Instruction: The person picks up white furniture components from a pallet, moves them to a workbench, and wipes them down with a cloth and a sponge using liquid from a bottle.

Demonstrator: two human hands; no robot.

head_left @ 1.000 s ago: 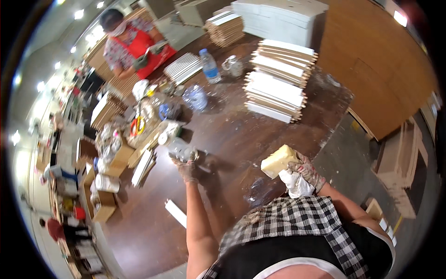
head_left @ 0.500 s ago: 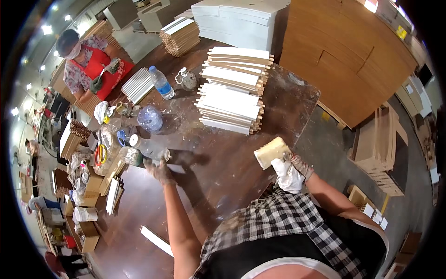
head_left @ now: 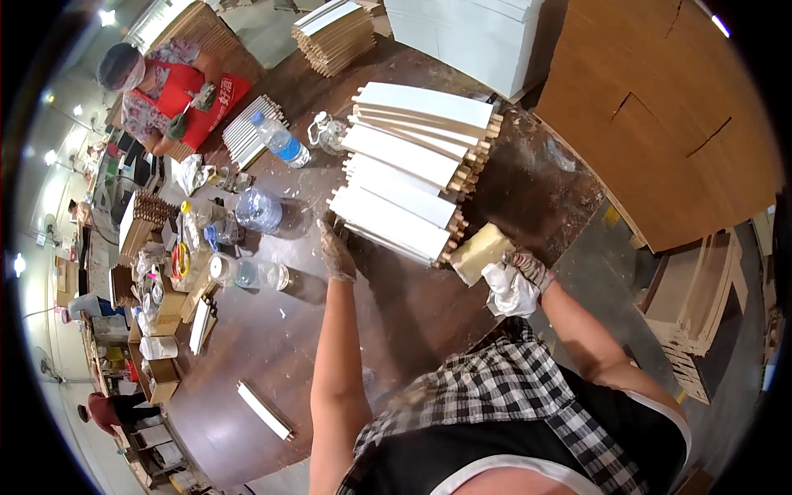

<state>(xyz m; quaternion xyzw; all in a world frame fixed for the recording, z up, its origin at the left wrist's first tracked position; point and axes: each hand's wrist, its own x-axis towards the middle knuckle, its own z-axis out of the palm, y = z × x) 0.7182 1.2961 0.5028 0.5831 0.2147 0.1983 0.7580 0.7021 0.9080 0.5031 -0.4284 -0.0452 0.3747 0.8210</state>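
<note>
A gloved right hand (head_left: 521, 268) grips a pale yellow block (head_left: 481, 252), fingers closed round its lower end, and presses it against the wooden end-grain of a stack of white panels (head_left: 412, 169) on a dark brown worktable (head_left: 272, 346). A white rag (head_left: 510, 293) bunches just below that hand, touching the wrist. At nine o'clock from the block, the gloved left hand (head_left: 337, 256) rests with fingers loosely spread and flat, holding nothing, its fingertips at the near left corner of the stack. The panels lie fanned in tiers, their white faces up.

At nine o'clock from the left hand stands a clear plastic jug (head_left: 258, 210); at eleven o'clock lies a water bottle with a blue label (head_left: 280, 143). A single white strip (head_left: 264, 410) lies well apart at seven o'clock, near the table's edge. Small jars, scissors and cardboard boxes (head_left: 161, 330) crowd the table's left side. At the far end, at eleven o'clock, a co-worker in a red apron (head_left: 169, 91) sits beside further stacks.
</note>
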